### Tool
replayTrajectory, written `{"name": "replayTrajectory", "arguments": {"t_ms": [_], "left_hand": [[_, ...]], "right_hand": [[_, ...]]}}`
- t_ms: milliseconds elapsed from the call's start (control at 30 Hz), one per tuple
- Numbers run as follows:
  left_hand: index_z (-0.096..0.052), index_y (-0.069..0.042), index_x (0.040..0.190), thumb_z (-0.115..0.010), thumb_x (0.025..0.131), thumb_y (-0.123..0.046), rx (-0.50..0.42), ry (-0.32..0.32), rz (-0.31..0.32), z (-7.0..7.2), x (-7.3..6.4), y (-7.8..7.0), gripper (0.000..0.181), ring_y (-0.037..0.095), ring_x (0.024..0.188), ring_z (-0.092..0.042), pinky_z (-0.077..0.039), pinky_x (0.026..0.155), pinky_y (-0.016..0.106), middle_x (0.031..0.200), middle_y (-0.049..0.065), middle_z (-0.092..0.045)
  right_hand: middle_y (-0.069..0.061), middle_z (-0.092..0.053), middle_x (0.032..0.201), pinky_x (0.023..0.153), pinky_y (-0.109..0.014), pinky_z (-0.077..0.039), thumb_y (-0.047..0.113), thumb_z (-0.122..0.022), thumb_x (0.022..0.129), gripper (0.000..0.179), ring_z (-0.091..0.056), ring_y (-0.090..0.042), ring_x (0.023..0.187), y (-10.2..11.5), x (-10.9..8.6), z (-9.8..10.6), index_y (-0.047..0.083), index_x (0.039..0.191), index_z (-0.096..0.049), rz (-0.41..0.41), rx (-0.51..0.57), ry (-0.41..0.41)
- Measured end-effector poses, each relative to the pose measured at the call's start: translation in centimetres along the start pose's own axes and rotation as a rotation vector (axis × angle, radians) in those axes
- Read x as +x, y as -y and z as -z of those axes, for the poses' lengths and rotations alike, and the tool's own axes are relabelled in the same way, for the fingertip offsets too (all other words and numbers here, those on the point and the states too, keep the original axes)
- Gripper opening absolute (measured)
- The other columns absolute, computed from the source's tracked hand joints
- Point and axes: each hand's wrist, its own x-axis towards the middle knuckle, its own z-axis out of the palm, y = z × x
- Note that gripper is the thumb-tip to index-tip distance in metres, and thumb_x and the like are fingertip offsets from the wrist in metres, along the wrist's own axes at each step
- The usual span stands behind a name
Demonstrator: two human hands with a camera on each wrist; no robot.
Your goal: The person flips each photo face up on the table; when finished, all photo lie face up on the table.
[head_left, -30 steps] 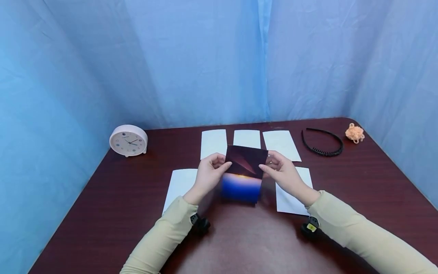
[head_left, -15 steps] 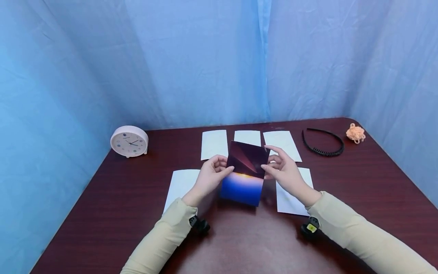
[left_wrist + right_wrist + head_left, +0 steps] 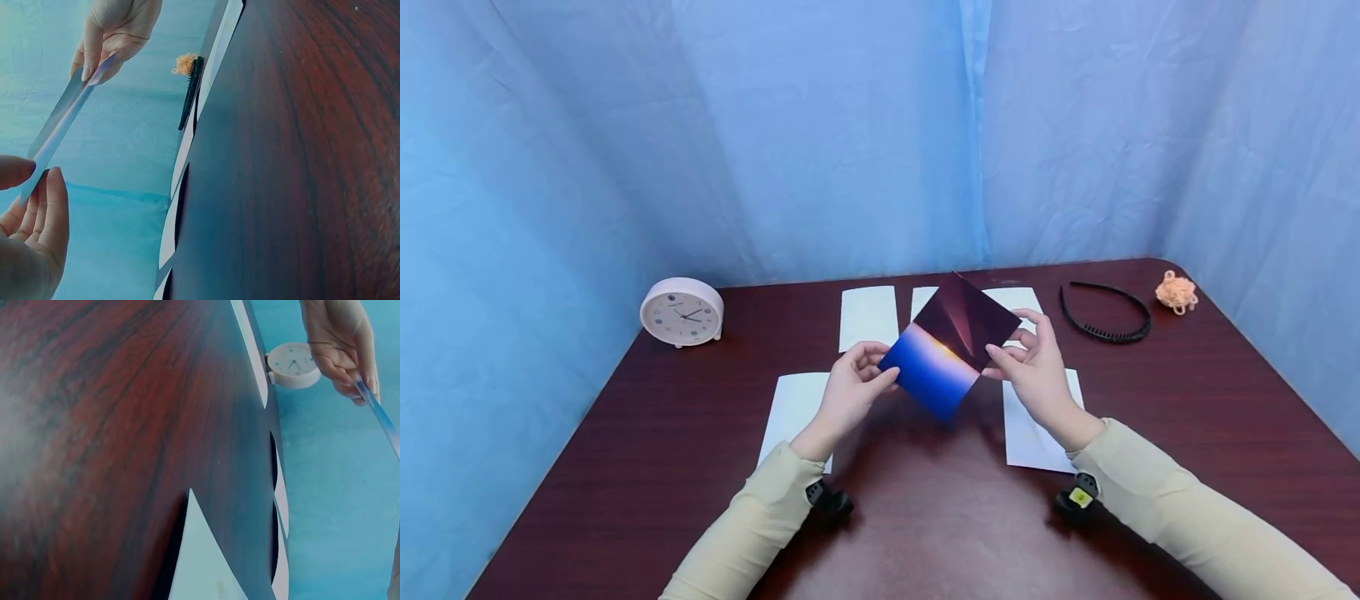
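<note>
Above the middle of the table, both hands hold a glossy picture card (image 3: 951,346), dark maroon on one half and blue on the other, with a bright glow between. It is turned cornerwise. My left hand (image 3: 853,383) pinches its left corner between thumb and fingers, and my right hand (image 3: 1033,367) pinches the right edge of the dark half. Seen nearly edge-on in the left wrist view, the card (image 3: 65,119) is well off the tabletop. White sheets lie around it: one sheet (image 3: 797,417) near the left hand, another (image 3: 1041,429) below the right.
Along the back lie more white sheets (image 3: 868,319), partly covered by the card. A round white clock (image 3: 682,312) stands at the back left of the brown table (image 3: 625,500). At the back right are a black toothed headband (image 3: 1108,336) and a peach-coloured looped bundle (image 3: 1177,292). Blue curtains hang behind.
The card has turned clockwise from nearly upright to cornerwise. My left hand now holds it at a corner of the blue half; the right hand has risen slightly and moved right.
</note>
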Motion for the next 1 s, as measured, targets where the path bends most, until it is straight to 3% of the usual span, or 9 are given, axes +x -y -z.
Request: {"name": "replayTrajectory", "arguments": {"t_ms": [267,433,767,1000], "left_hand": [[-0.050,0.001,0.123,-0.061,0.088,0.005,-0.038,-0.039,-0.027,-0.3,0.1,0.2,0.037,0.012,0.079,-0.060,-0.054,0.081,0.048,0.107,0.023,-0.060],[-0.049,0.000,0.123,-0.058,0.089,0.006,-0.058,-0.085,-0.053,-0.3,0.3,0.0,0.036,0.011,0.076,-0.059,-0.055,0.079,0.049,0.097,0.019,-0.059],[-0.047,0.000,0.125,-0.057,0.090,0.005,-0.014,-0.143,-0.070,0.2,0.5,0.2,0.036,0.015,0.067,-0.050,-0.056,0.069,0.031,0.077,0.006,-0.049],[-0.049,0.001,0.124,-0.058,0.091,0.003,0.053,-0.158,-0.083,0.8,0.8,0.1,0.034,0.012,0.063,-0.045,-0.047,0.059,0.022,0.076,0.005,-0.045]], "right_hand": [[0.003,-0.052,0.082,0.061,-0.027,-0.057,-0.017,-0.054,0.085,0.058,-0.058,-0.006,0.059,-0.3,0.0,-0.6,0.026,0.121,-0.037,0.002,0.106,-0.015],[0.003,-0.056,0.084,0.062,-0.028,-0.057,-0.018,-0.054,0.085,0.055,-0.061,-0.006,0.063,-0.4,0.0,-0.8,0.019,0.122,-0.037,0.000,0.124,-0.016],[0.003,-0.058,0.084,0.070,-0.023,-0.057,-0.012,-0.057,0.087,0.044,-0.065,-0.004,0.068,-0.4,-0.1,-0.3,-0.006,0.125,-0.036,-0.002,0.009,-0.006],[0.007,-0.056,0.090,0.071,-0.021,-0.056,-0.003,-0.060,0.089,0.038,-0.065,-0.001,0.071,-0.3,0.2,0.5,0.011,0.119,-0.042,-0.019,-0.075,-0.022]]}}
